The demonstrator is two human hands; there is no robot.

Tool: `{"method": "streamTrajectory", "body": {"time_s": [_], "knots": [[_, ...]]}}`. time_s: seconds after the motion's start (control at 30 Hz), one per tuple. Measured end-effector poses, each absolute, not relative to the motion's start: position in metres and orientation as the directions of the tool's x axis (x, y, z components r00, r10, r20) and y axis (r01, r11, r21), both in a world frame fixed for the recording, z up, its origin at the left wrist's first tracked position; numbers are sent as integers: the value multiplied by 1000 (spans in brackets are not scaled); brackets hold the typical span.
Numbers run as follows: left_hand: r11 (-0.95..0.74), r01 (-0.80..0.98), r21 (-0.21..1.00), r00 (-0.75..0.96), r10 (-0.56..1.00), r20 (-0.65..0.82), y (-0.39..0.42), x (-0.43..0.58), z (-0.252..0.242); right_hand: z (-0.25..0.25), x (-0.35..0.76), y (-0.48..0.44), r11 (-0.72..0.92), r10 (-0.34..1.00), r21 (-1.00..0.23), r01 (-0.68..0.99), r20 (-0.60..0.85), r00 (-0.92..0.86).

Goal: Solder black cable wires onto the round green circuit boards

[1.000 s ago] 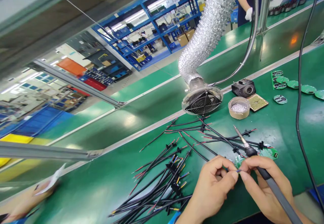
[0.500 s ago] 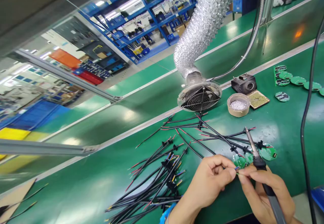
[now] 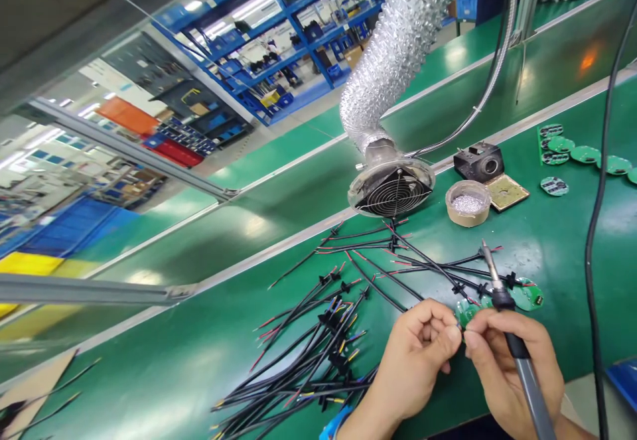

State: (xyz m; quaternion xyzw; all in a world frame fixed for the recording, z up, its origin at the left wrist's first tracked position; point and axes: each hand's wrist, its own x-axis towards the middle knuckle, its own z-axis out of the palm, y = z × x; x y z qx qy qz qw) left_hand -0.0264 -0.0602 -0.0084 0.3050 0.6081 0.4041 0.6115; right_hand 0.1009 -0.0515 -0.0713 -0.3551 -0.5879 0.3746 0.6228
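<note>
Nr front edge of green worktop (image 3: pixel 164 354), we pinch a thin blue wire (image 3: pixel 458 325), mostly hidden, w/ our L hand (image 3: pixel 415 360); our R hand (image 3: pixel 499 371) grips a grey-and-black, pen-shaped soldering iron (image 3: pixel 517 347).

The green bench (image 3: pixel 164 360) bears cables (image 3: pixel 338 362) across the lower centre; boards (image 3: pixel 527 294) lie lower right and at the right edge; a tub (image 3: pixel 468 215), sponge (image 3: pixel 508 191) and block (image 3: pixel 478 162) sit right of centre.

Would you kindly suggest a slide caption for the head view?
Right hand gripping a soldering iron, left hand alongside, amid black cables and round green circuit boards.
</note>
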Motion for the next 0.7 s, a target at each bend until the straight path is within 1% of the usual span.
{"method": "streamTrajectory", "body": {"time_s": [0.07, 0.13, 0.2, 0.27, 0.33, 0.4, 0.47, 0.57, 0.63, 0.7], "knots": [[501, -137, 854, -88, 853, -514, -58, -29, -7, -72, 99, -54, 531, 846, -846, -37, 528, 71], [518, -58, 853, -89, 849, -521, -53, -31, -4, -73, 104, -53, 579, 814, -815, -20, 577, 60], [507, 137, 851, -51, 862, -505, -46, -32, -2, -76, 117, -49, 593, 804, -805, 24, 594, 34], [425, 394, 815, -8, 888, -459, -38, -30, -4, -78, 136, -43, 586, 807, -802, 117, 591, 6], [298, 614, 730, -5, 927, -375, -32, -24, -9, -79, 156, -35, 557, 827, -801, 221, 560, -53], [206, 742, 638, -9, 954, -298, -29, -19, -16, -76, 173, -28, 552, 832, -780, 297, 537, -137], [171, 795, 582, -11, 963, -268, -30, -17, -22, -71, 185, -20, 613, 790, -719, 327, 571, -226], [165, 817, 553, -8, 961, -275, -33, -17, -25, -61, 193, -10, 726, 687, -615, 308, 618, -382], [167, 818, 550, -3, 958, -286, -34, -18, -25, -57, 193, -7, 746, 662, -590, 309, 605, -443], [178, 815, 551, -6, 954, -299, -34, -18, -25, -57, 191, -9, 730, 679, -600, 327, 585, -444]]}}
